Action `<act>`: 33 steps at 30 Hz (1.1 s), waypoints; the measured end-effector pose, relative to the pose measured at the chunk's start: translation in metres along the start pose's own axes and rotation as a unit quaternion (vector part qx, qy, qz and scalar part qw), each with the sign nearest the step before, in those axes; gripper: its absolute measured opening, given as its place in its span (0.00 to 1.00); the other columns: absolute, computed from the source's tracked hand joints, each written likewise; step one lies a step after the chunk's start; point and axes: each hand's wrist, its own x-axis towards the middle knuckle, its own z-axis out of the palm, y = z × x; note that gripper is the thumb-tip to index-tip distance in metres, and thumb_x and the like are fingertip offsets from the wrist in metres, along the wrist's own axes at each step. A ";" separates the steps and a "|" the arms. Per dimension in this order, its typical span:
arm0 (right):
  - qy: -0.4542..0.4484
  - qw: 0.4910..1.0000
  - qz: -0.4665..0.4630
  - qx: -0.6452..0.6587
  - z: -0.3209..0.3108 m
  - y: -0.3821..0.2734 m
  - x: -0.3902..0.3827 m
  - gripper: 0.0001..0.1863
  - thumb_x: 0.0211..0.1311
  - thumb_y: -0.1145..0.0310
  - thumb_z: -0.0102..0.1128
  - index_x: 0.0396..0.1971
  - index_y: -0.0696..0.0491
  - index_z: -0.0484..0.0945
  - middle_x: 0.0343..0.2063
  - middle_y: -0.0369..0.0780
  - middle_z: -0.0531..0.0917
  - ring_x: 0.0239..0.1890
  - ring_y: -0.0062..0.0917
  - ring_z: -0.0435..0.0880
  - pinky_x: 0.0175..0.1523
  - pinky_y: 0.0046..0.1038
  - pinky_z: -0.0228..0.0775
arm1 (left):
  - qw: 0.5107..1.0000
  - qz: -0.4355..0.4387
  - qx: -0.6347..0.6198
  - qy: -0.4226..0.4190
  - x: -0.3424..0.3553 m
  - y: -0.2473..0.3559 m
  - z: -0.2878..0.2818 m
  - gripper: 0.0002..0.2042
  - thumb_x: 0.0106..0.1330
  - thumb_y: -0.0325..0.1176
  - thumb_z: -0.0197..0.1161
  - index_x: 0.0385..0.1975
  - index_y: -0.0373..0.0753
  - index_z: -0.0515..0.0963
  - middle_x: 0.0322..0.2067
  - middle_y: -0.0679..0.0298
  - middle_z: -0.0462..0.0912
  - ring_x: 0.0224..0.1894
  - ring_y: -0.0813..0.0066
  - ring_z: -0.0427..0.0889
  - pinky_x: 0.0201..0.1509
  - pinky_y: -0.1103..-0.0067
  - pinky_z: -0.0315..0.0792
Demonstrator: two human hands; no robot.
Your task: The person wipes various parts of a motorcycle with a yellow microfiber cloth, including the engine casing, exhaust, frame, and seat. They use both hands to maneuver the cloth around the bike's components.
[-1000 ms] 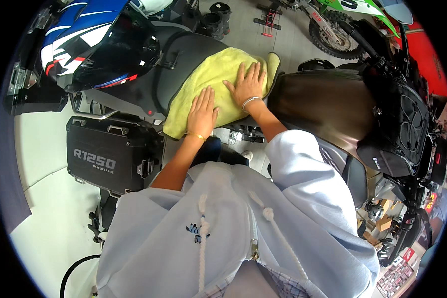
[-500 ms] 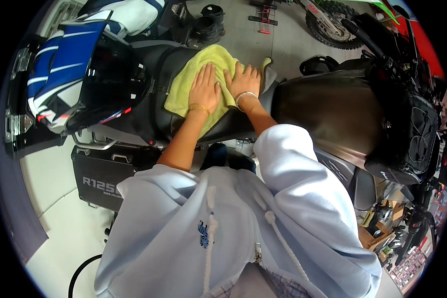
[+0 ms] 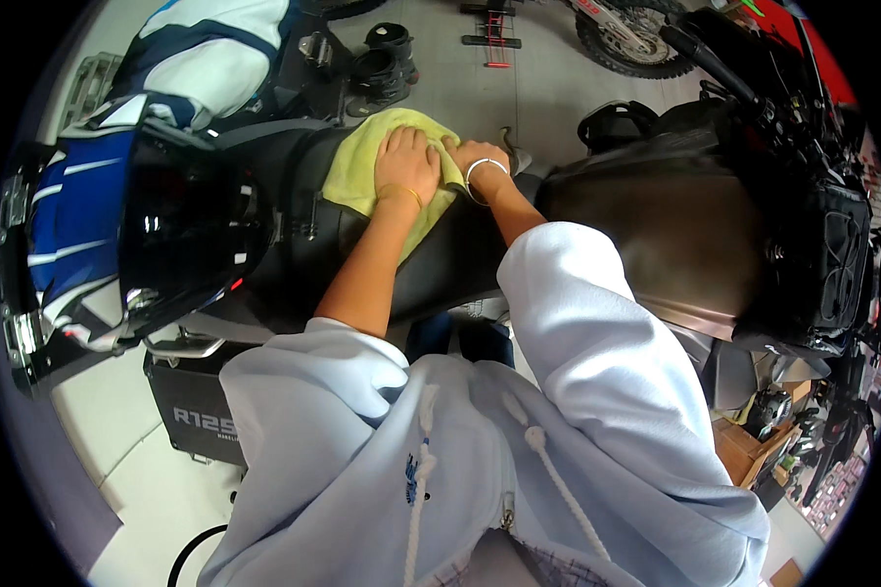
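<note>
A yellow cloth (image 3: 350,176) lies bunched over the black motorcycle seat (image 3: 445,259). My left hand (image 3: 408,166) rests flat on top of it, fingers stretched out toward the far side. Beside it, my right hand (image 3: 484,164) is bent at the cloth's right edge, its fingers curled over the seat's far side and partly out of sight. The dark edge of the cloth shows just beyond that hand. The brown-bronze tank (image 3: 656,230) is just right of my right wrist.
A blue, white and black helmet (image 3: 83,210) sits on the rear of the motorcycle at left. A black side case (image 3: 198,416) hangs below. Black boots (image 3: 382,68), a red and black stand (image 3: 489,34) and another motorcycle's wheel (image 3: 636,44) are beyond. A black bag (image 3: 822,269) hangs at right.
My right hand has gone from lying flat to curled over the far side, drawing the cloth's right part in. My left hand stays flat on the cloth. The view has shifted slightly.
</note>
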 end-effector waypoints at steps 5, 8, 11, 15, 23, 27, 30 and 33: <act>-0.070 0.997 0.008 -0.010 0.011 0.026 0.050 0.38 0.64 0.36 0.31 0.57 0.48 0.75 0.60 0.41 0.74 0.63 0.34 0.72 0.65 0.33 0.61 | 0.989 -0.012 0.056 -0.136 0.040 0.011 0.000 0.22 0.66 0.45 0.43 0.35 0.37 0.83 0.39 0.57 0.84 0.47 0.62 0.79 0.58 0.70 0.64; -0.106 0.994 0.019 -0.025 0.030 0.047 0.090 0.36 0.64 0.38 0.32 0.57 0.46 0.76 0.60 0.40 0.74 0.63 0.34 0.72 0.65 0.35 0.60 | 0.966 -0.032 0.073 -0.247 0.057 0.020 -0.002 0.24 0.67 0.46 0.40 0.36 0.39 0.84 0.41 0.58 0.85 0.46 0.62 0.81 0.54 0.70 0.66; -0.185 0.981 0.015 0.053 0.049 0.078 0.133 0.30 0.66 0.45 0.38 0.53 0.51 0.77 0.55 0.43 0.78 0.58 0.37 0.76 0.61 0.38 0.63 | 0.939 -0.043 0.051 -0.337 0.072 0.024 0.002 0.25 0.68 0.47 0.39 0.42 0.38 0.83 0.47 0.56 0.82 0.50 0.61 0.80 0.56 0.68 0.68; -0.214 0.972 0.085 -0.055 0.086 0.093 0.198 0.29 0.65 0.44 0.39 0.55 0.46 0.78 0.58 0.40 0.77 0.61 0.37 0.73 0.65 0.39 0.58 | 0.915 -0.044 0.019 -0.400 0.088 0.028 0.020 0.26 0.69 0.49 0.40 0.49 0.39 0.80 0.53 0.55 0.78 0.56 0.57 0.77 0.60 0.64 0.68; -0.194 0.968 0.097 -0.129 0.086 0.122 0.206 0.17 0.65 0.58 0.50 0.48 0.46 0.82 0.55 0.40 0.79 0.58 0.34 0.77 0.62 0.39 0.63 | 0.908 -0.007 0.025 -0.419 0.091 0.028 0.028 0.25 0.70 0.47 0.37 0.52 0.41 0.79 0.56 0.56 0.77 0.58 0.59 0.76 0.60 0.65 0.69; -0.119 0.978 0.053 -0.162 0.031 0.080 0.110 0.18 0.69 0.57 0.47 0.54 0.38 0.79 0.58 0.36 0.77 0.61 0.29 0.74 0.62 0.35 0.64 | 0.928 -0.015 0.022 -0.371 0.080 0.033 0.020 0.26 0.71 0.47 0.36 0.49 0.40 0.80 0.52 0.56 0.79 0.55 0.60 0.78 0.58 0.65 0.69; -0.105 0.982 0.054 -0.145 -0.004 0.061 0.052 0.25 0.69 0.48 0.40 0.55 0.42 0.79 0.57 0.37 0.78 0.59 0.29 0.77 0.60 0.34 0.67 | 0.949 0.003 0.026 -0.316 0.064 0.035 0.016 0.25 0.71 0.46 0.35 0.42 0.40 0.83 0.47 0.57 0.83 0.49 0.62 0.81 0.57 0.65 0.67; -0.057 0.987 0.080 -0.126 -0.013 0.052 0.023 0.37 0.67 0.38 0.29 0.54 0.48 0.78 0.56 0.40 0.78 0.59 0.31 0.77 0.60 0.31 0.67 | 0.974 0.039 0.037 -0.222 0.042 0.035 0.012 0.22 0.69 0.44 0.39 0.37 0.42 0.83 0.42 0.59 0.84 0.45 0.64 0.82 0.56 0.68 0.65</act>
